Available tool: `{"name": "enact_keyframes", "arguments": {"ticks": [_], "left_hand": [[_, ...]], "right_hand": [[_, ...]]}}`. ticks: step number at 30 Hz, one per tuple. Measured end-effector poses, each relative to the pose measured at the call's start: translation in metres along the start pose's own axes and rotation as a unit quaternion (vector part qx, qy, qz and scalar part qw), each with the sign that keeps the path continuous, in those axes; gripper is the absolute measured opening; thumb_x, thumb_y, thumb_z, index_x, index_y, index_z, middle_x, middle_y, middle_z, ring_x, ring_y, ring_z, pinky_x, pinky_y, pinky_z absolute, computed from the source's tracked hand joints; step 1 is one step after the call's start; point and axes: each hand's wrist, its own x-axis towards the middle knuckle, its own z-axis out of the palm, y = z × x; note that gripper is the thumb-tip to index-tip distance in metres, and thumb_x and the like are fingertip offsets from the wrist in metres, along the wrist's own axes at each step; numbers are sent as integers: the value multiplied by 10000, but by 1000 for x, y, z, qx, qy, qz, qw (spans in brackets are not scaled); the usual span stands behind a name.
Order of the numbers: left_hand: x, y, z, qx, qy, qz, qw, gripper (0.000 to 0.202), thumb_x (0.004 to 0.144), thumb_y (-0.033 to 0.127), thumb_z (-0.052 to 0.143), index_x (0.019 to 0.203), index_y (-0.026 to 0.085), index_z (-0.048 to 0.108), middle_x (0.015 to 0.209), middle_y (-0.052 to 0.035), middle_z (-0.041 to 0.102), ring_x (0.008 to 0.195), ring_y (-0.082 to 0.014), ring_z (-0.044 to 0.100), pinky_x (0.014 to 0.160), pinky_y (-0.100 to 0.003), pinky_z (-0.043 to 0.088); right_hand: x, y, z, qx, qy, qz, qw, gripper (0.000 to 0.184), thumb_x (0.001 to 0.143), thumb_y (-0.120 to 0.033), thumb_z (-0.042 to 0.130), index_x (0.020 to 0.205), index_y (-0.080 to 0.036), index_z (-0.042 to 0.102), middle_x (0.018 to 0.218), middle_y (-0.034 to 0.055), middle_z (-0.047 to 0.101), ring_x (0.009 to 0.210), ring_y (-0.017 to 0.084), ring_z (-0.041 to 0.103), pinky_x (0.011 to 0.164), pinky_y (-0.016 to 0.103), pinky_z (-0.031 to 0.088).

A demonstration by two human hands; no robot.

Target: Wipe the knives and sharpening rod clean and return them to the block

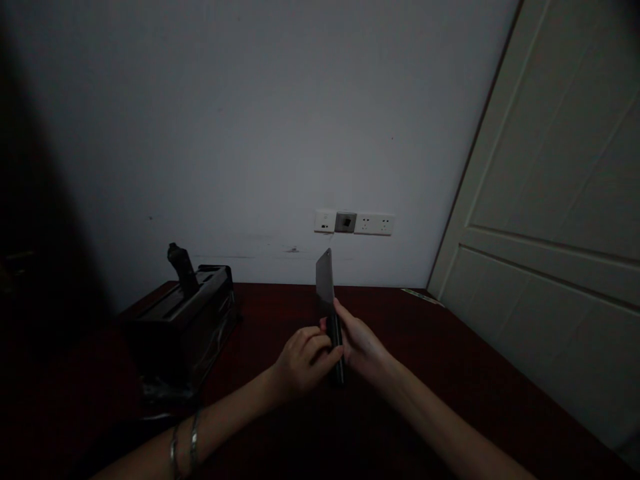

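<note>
Dim room, dark red desk (280,307): cleaver-like tool (325,283) was upright, right hand (364,339) on it

Landmark: black slotted box (210,327). Tool was right of the box, over the desk; desk contact: couldn't tell. Long axis ran near-vertical, grey flat end up, dark end down. Neither hand was nearer; both touched it. Right hand gripped it from the side away from the box. Left hand (303,357) was box-side, fingers curled against the dark end; couldn't tell if it gripped. No brand or label was readable; strip (423,297) far right of the box had markings too small to read.
</note>
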Motion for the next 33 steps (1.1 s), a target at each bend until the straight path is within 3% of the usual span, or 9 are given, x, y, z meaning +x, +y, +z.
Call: {"name": "enact_keyframes", "arguments": {"ticks": [6,12,16,21,27,29,31,33], "left_hand": [[1,8,-2,34,-20,-8,999,215,824,154,451,990,190,583,842,-40,610,878,-177,494,757,-311,400],[-2,20,-6,14,-103,-41,994,372,804,133,376,1151,122,510,991,-105,615,975,-210,495,810,-336,384],[0,27,-22,-46,-155,-40,986,455,776,127,351,1218,58,433,1082,-139,589,1024,-220,484,823,-344,402],[-7,31,-57,-98,-179,-8,979,425,728,98,395,1143,91,488,1115,-126,581,976,-219,501,829,-353,434],[-63,16,-115,-76,-280,-115,950,397,698,29,374,1033,176,529,1124,-109,559,1023,-198,517,845,-345,461],[-88,6,-140,-26,-349,-192,917,376,723,37,357,1010,196,542,1093,-89,573,1046,-196,524,873,-344,450],[-113,-4,-166,30,-419,-269,866,382,764,70,341,1073,199,524,1104,-90,574,1024,-191,550,796,-298,484],[-134,-13,-192,93,-464,-328,818,385,785,109,321,1113,161,516,1125,-124,572,1034,-230,555,795,-340,487]], "right_hand": [[1,7,1,-10,6,-50,999,434,727,-503,595,575,-97,574,481,-2,529,404,66,477,386,168,349],[7,12,1,49,26,10,998,458,816,-488,483,562,-111,542,438,-28,449,347,36,399,323,133,292],[12,15,-2,122,-23,44,991,481,860,-496,388,587,-116,502,422,-46,396,315,23,330,292,117,227],[23,26,-19,194,-100,87,972,485,883,-497,296,624,-124,466,428,-68,332,303,16,251,293,118,189],[37,53,-50,206,-180,74,959,370,846,-412,427,626,-117,473,458,-84,280,324,10,207,298,108,192],[39,61,-57,209,-193,65,956,326,834,-384,458,639,-123,472,475,-88,269,333,13,202,298,104,201],[39,68,-62,210,-196,53,956,296,825,-369,476,643,-136,467,484,-90,261,335,17,195,294,106,205],[39,72,-67,215,-188,43,957,280,823,-358,479,640,-146,464,482,-91,256,333,21,186,286,110,206]]}}
